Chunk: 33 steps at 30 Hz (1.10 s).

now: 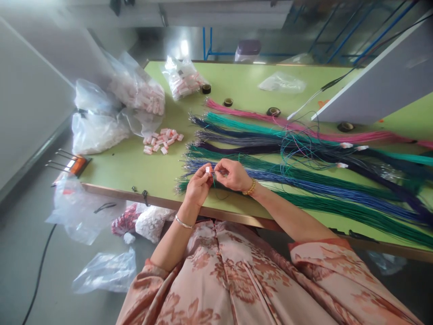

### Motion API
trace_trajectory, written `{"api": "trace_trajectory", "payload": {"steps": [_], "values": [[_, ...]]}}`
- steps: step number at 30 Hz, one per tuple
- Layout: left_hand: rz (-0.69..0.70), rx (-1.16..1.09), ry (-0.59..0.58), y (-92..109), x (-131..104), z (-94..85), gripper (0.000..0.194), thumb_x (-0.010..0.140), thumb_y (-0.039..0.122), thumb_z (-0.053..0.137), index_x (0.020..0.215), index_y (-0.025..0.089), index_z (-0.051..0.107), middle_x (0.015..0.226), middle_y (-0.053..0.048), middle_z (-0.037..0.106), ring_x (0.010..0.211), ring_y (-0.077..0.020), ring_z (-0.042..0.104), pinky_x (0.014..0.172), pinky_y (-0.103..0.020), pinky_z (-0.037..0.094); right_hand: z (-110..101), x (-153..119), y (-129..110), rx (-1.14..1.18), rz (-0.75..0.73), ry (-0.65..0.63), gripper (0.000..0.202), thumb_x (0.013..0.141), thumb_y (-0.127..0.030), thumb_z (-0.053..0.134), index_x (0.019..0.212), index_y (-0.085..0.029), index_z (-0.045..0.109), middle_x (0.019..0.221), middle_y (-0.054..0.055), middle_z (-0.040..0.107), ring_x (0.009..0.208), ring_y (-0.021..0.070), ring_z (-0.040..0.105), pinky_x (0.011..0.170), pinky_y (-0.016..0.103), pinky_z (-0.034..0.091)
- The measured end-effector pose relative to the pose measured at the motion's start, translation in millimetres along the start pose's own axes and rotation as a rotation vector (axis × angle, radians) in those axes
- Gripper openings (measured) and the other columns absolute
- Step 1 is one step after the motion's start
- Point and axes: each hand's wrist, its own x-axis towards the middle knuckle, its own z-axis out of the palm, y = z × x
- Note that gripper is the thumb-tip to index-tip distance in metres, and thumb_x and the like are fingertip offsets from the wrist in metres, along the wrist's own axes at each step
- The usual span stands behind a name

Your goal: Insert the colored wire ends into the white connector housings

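Note:
Between the fingertips of my left hand (198,186) sits a small white and orange connector housing (208,169). My right hand (234,175) is pinched close against its right side, on a thin wire whose end is too small to make out. Both hands are above the front of the green table, over bundles of blue wires (304,184) and green wires (324,207). More wire bundles lie behind them, among them pink wires (250,115) and teal wires (237,123). A loose pile of connector housings (163,139) lies to the left of the wire ends.
Plastic bags of connectors (145,92) stand at the table's left, beside another bag (182,81). Tape rolls (273,111) lie behind the wires. An orange block with metal prongs (78,166) sits at the left corner. A white panel (375,81) rises at right.

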Motion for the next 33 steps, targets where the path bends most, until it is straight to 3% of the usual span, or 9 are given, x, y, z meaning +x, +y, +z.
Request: {"api": "trace_trajectory", "payload": {"steps": [15,25,33], "values": [[0.033,0.01,0.0,-1,-1,-0.5,0.03,0.071,0.016,0.076,0.1,0.018,0.069,0.091,-0.001,0.065,0.076,-0.0078,0.058,0.082,-0.024,0.045,2,-2,5,-0.075,-0.089,0.045,0.002,0.076,-0.018,0.057,0.074,-0.019,0.056,0.071,0.002,0.061,0.06,0.0112,0.052,0.059,0.023,0.041],[0.099,0.095,0.101,-7,-4,12.7,0.034,0.063,0.023,0.085,0.093,0.016,0.07,0.082,0.001,0.067,0.07,-0.0066,0.058,0.072,-0.021,0.044,6,-4,10,-0.017,-0.035,0.006,0.008,0.081,-0.022,0.055,0.074,-0.019,0.056,0.068,0.001,0.061,0.059,0.011,0.049,0.059,0.023,0.039],[0.107,0.16,0.095,-7,-1,9.1,0.037,0.061,0.024,0.086,0.093,0.016,0.071,0.085,-0.001,0.069,0.075,-0.0092,0.061,0.074,-0.023,0.045,6,-5,8,-0.118,-0.035,-0.035,0.012,0.081,-0.023,0.051,0.069,-0.019,0.05,0.064,0.002,0.057,0.057,0.0112,0.045,0.058,0.024,0.035]]}}
